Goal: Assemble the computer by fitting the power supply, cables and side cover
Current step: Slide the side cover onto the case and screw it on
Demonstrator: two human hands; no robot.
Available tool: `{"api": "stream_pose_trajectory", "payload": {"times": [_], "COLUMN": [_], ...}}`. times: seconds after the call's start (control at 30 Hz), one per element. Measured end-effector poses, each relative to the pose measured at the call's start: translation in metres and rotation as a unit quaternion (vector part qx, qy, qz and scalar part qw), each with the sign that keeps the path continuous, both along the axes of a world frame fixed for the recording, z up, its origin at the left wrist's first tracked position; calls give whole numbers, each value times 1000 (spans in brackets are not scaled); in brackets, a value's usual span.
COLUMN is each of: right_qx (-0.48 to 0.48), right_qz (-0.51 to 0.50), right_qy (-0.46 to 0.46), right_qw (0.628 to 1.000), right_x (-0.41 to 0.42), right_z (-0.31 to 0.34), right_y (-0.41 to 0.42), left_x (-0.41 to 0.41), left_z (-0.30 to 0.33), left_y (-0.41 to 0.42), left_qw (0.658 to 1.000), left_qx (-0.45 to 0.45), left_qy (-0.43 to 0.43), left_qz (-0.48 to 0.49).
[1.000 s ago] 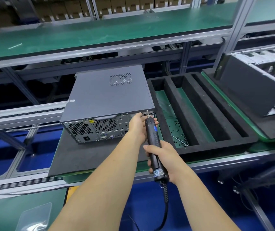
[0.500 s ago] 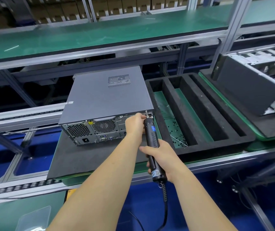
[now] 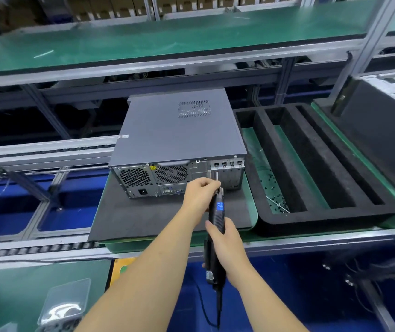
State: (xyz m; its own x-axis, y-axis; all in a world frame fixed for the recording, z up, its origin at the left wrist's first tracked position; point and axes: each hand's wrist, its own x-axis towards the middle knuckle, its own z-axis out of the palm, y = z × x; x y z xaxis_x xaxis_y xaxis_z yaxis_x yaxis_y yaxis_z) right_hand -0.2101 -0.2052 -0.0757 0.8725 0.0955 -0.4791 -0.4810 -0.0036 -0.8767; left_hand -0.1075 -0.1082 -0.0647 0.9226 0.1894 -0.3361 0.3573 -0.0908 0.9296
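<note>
A grey computer case lies on its side on a dark foam mat, its side cover on top and its rear panel facing me. My right hand grips a black electric screwdriver with a blue lit display, its bit pointing up in front of the rear panel's right part, a little clear of it. My left hand has its fingers curled at the screwdriver's front end, near the bit.
A black foam tray with long slots stands right of the case, several small black screws lying in its left slot. Another open chassis sits at far right. A green shelf runs above. A plastic bag lies at lower left.
Both hands and the screwdriver have drawn back and down from the top right corner of the rear panel; the bit is now off the case.
</note>
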Motion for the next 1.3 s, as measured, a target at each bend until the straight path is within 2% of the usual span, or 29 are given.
{"api": "stream_pose_trajectory", "payload": {"times": [0.13,0.23,0.33,0.4,0.53,0.67,0.73,0.8,0.93,1.03,1.1,1.17,1.3], "right_qx": [-71,-119,-147,-172,-196,-202,-201,-214,-236,-257,-274,-289,-293], "right_qz": [121,210,289,350,469,546,587,624,668,679,680,679,675], "right_qy": [-50,-96,-153,-175,-200,-238,-254,-277,-301,-322,-353,-377,-410], "right_qw": [989,966,933,904,838,778,742,699,638,607,582,559,539], "right_x": [0,-8,-30,-50,-95,-144,-168,-187,-215,-227,-232,-238,-247], "right_z": [-9,-14,-25,-35,-51,-68,-81,-94,-117,-131,-139,-144,-146], "right_y": [34,85,140,171,223,264,280,294,325,347,359,367,378], "left_x": [-32,-73,-121,-164,-266,-357,-393,-419,-456,-472,-479,-484,-482], "left_z": [-19,-28,-36,-45,-67,-104,-122,-138,-165,-186,-195,-197,-194], "left_y": [60,118,175,211,262,285,284,281,281,279,279,281,287], "left_qw": [985,950,898,860,776,690,670,667,684,708,692,662,636], "left_qx": [-5,-14,23,91,206,253,243,232,244,320,363,358,364], "left_qy": [-53,-73,-66,-46,54,144,160,176,224,292,331,364,341], "left_qz": [167,303,434,499,594,663,683,686,650,558,529,549,588]}}
